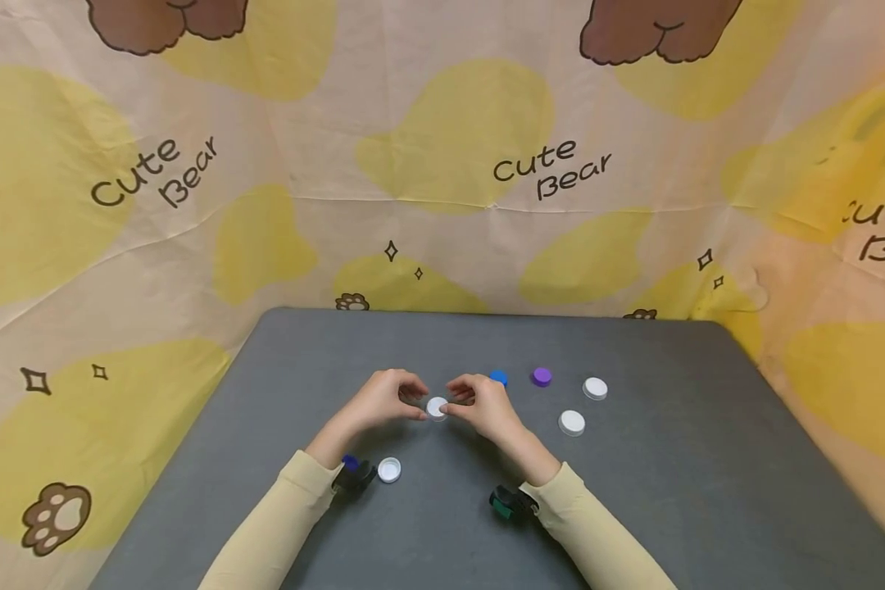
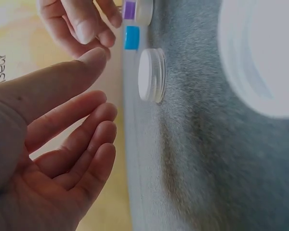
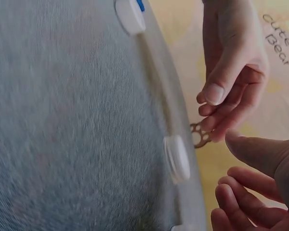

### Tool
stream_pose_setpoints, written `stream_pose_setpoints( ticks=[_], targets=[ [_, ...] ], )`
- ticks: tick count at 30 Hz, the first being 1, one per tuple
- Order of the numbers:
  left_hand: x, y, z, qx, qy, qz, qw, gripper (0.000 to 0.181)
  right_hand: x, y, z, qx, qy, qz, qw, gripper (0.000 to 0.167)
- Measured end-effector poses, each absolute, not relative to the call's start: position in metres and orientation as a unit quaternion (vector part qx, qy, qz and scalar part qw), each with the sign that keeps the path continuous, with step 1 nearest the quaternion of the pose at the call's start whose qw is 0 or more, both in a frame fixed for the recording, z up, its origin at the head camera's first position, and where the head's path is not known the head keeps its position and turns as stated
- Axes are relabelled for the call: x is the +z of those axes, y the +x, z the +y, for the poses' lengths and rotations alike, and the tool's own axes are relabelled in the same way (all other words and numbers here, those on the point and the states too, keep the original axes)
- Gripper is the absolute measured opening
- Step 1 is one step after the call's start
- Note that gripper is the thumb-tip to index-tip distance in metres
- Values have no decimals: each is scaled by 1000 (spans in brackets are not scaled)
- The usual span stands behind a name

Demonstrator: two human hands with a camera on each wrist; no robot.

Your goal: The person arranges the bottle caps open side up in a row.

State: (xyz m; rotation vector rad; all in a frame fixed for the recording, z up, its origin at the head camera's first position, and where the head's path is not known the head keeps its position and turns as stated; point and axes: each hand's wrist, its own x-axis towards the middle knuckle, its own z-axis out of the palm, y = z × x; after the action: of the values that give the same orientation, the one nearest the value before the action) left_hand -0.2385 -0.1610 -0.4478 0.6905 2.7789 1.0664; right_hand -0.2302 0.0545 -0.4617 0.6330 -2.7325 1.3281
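A white round lid (image 1: 437,409) lies on the grey table between the two hands; it also shows as a ridged disc (image 2: 151,75) in the left wrist view. To its left, my left hand (image 1: 392,398) hovers with thumb apart from loosely bent fingers, holding nothing. On the other side my right hand (image 1: 484,405) is held much the same way, with nothing between thumb and fingers. In the wrist views neither the left hand (image 2: 62,144) nor the right hand (image 3: 255,185) touches a lid.
Nearer the body lies another white lid (image 1: 388,469), hollow side up. Rightward are a blue cap (image 1: 498,377), partly behind the right hand, a purple cap (image 1: 542,377) and two white lids (image 1: 594,388). A printed cloth (image 1: 442,164) hangs behind the table (image 1: 634,508).
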Motion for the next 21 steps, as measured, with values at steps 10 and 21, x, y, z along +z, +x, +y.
stream_pose_setpoints(
  ticks=[10, 21],
  targets=[
    [-451, -257, -150, 347, 215, 909, 82, 31, -474, -244, 54, 412, 199, -889, 19, 32],
    [-459, -264, -148, 337, 227, 909, 94, 26, -481, -247, 53, 395, 222, -892, 11, 33]
  ],
)
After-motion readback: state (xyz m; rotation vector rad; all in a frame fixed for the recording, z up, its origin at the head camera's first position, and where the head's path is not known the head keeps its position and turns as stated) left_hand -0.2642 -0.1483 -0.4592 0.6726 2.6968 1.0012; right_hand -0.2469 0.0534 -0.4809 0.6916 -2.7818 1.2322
